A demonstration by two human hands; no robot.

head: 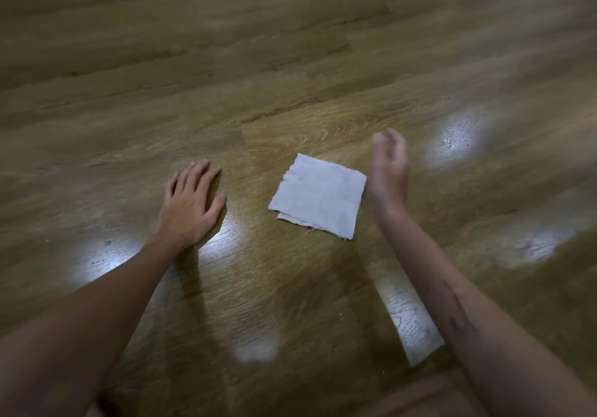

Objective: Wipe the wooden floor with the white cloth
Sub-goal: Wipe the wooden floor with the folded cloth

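Note:
A white cloth, folded into a rough square with frayed edges, lies flat on the wooden floor in the middle of the view. My left hand rests palm down on the floor to the left of the cloth, fingers spread, holding nothing. My right hand hovers edge-on just to the right of the cloth, blurred, fingers loosely curled and apart, holding nothing. Neither hand touches the cloth.
Brown wood-grain planks fill the whole view. Bright glare patches show small dark specks on the boards. Part of my leg shows at the bottom edge.

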